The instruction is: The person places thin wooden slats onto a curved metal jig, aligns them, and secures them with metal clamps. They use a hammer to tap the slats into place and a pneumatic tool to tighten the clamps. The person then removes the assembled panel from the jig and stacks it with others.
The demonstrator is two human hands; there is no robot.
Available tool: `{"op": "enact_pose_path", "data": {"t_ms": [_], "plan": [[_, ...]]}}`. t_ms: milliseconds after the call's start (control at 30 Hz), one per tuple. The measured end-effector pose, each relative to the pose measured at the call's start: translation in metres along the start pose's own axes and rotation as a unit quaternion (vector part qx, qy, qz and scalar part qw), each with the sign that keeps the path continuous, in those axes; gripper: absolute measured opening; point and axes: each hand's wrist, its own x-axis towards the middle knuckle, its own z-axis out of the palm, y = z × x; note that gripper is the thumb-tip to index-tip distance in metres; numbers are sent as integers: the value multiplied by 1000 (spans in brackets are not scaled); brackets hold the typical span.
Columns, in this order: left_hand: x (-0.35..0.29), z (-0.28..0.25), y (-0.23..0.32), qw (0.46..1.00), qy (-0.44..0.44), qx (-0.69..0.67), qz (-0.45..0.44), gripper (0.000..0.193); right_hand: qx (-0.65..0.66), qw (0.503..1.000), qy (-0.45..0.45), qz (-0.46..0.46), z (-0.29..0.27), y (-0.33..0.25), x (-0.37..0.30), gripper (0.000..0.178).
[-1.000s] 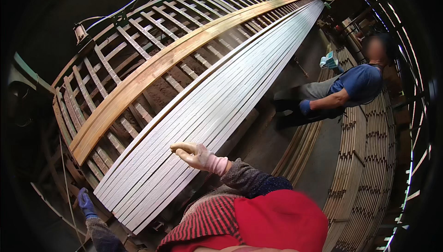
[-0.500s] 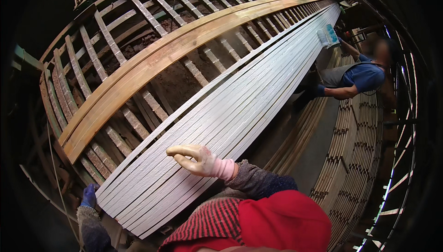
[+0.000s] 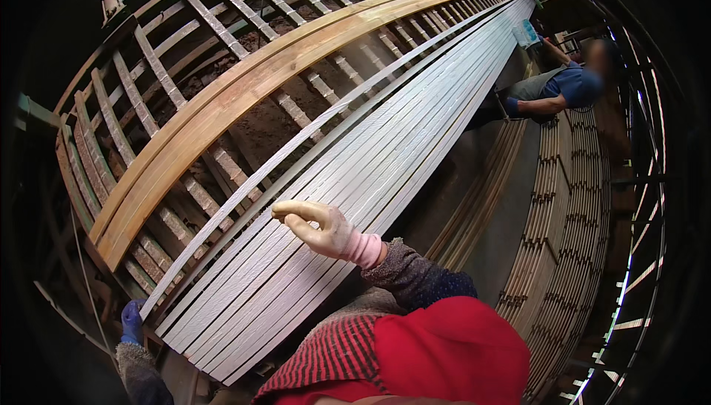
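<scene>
My left hand (image 3: pixel 132 322), in a blue glove, grips the near end of a long white-coated wooden strip (image 3: pixel 235 199) at the lower left. This strip bows away from a row of white strips (image 3: pixel 318 238) lying side by side, and a gap shows between them. Above the row's left edge is my right hand (image 3: pixel 318 228), in a cream glove with a pink cuff. Its fingers are bent, the thumb lies just below them, and no held thing shows. Whether the fingertips touch the strips I cannot tell.
Bare wooden boards (image 3: pixel 222 114) lie across the slatted rack (image 3: pixel 159 71) on the left. At the far right, a co-worker in blue (image 3: pixel 566 90) holds a wide brush with a turquoise top (image 3: pixel 526 34) at the strips' far end. Stacked strips (image 3: pixel 544 249) stand on the right.
My left hand has drawn the outermost white strip leftward, widening the gap beside it. My right hand's fingers have curled a little. The co-worker's brush has shifted slightly toward the far end.
</scene>
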Motion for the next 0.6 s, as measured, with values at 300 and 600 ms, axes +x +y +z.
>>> {"op": "enact_pose_path", "data": {"t_ms": [300, 600], "plan": [[-34, -10, 121, 970, 55, -124, -202, 42, 220, 917, 298, 148, -89, 18, 74, 60], [-74, -10, 175, 933, 57, -124, -333, 52, 556, 728, 394, 82, -189, 65, 200, 40]]}}
